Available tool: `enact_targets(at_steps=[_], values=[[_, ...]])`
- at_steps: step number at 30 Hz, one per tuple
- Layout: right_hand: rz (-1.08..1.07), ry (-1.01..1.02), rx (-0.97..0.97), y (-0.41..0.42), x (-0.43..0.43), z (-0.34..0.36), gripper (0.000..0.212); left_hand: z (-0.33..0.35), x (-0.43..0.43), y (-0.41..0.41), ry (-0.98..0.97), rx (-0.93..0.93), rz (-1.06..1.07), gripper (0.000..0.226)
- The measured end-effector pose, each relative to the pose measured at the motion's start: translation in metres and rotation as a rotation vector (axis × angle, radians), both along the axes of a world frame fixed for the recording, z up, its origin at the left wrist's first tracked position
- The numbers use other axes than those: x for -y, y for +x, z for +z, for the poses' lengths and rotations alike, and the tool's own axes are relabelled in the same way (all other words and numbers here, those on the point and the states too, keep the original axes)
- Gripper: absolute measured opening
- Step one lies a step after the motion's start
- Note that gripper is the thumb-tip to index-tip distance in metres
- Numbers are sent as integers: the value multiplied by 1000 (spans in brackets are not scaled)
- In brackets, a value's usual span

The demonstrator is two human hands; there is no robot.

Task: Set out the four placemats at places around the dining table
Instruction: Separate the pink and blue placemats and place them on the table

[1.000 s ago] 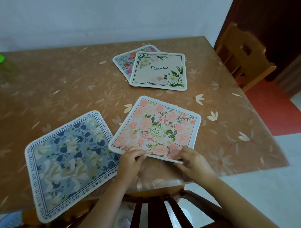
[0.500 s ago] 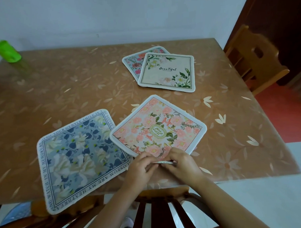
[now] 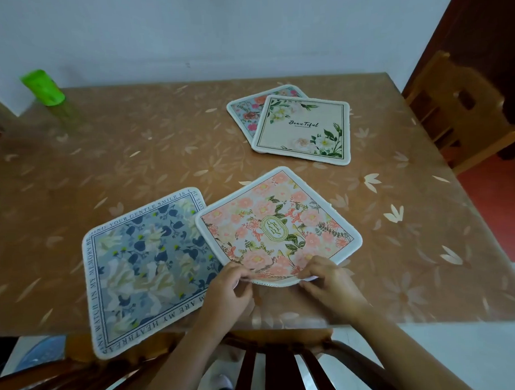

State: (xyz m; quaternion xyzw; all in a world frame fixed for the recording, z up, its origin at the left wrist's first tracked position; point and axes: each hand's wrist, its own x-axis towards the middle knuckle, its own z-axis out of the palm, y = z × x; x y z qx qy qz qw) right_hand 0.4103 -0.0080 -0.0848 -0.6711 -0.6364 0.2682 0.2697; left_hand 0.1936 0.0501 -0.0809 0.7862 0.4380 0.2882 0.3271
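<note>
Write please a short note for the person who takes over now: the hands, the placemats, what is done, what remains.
Hands: left hand and right hand both pinch the near edge of the pink placemat, lifted slightly off the table.
The pink placemat overlaps the right edge of the blue placemat, which overhangs the near table edge.
The cream placemat lies partly on the teal floral placemat, far right.
Done: all four are on the table.
Left: probably to give each its own place.

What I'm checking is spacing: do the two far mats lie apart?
No, the cream mat lies partly over the floral mat behind it.
</note>
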Motion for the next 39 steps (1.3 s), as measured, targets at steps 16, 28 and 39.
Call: enact_targets(at_steps=[16,28,39], values=[[122,57,59,-45,-23,-10,4,-16,10,-1,61,-202,-50,11],[47,-7,121,-11,-16,-22,11,-21,8,-4,-43,-139,12,8],[-144,-68,56,15,-14,-21,4,-24,6,-9,-95,-46,34,12]])
